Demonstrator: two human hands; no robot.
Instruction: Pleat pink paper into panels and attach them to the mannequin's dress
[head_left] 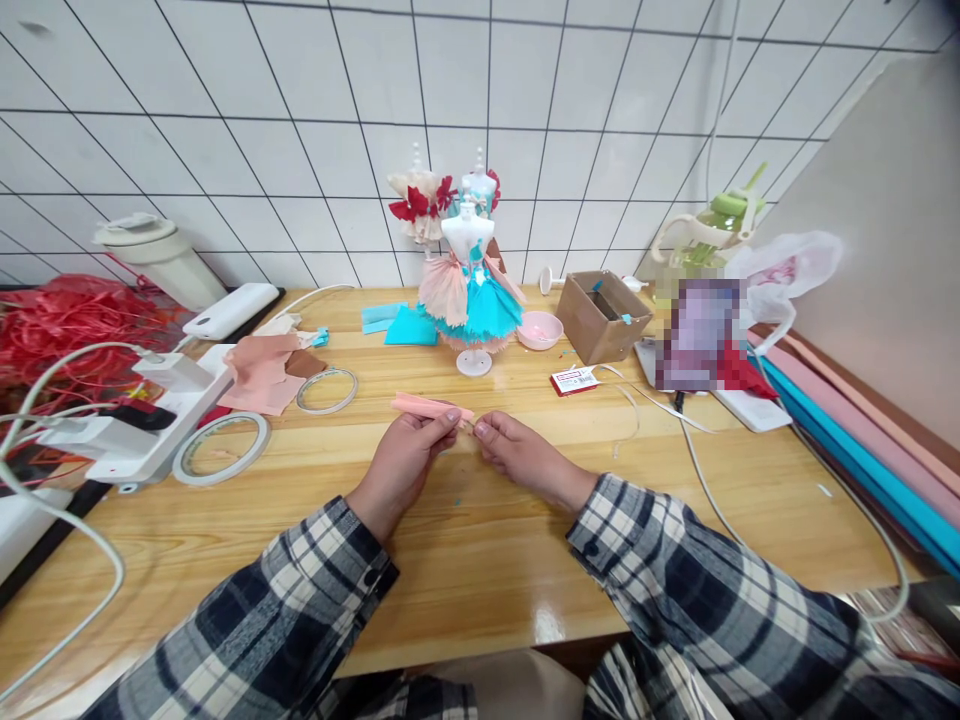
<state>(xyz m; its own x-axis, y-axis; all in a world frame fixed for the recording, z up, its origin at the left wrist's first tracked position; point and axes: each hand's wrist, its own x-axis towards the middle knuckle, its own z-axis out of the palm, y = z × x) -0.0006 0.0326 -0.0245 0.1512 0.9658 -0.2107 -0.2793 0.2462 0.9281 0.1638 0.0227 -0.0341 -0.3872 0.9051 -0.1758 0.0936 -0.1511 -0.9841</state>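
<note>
A folded strip of pink paper (421, 404) is pinched between the thumb and fingers of my left hand (409, 450). My right hand (521, 452) is closed just to the right, its fingertips at the strip's right end on something small and thin that I cannot make out. Behind my hands stands a white mannequin (468, 235) in a turquoise and pink paper skirt (480, 305). Two more small dressed mannequins, one with red bows (417, 205), stand behind it.
Left: tape rolls (222, 449), pink paper scraps (262, 372), power strip (161, 415), red strands (71, 325), tumbler (161, 260). Centre: turquoise paper (411, 326), pink bowl (540, 330). Right: cardboard box (602, 316), tag (574, 381), phone (699, 330), cable (705, 490), paper rolls (862, 440).
</note>
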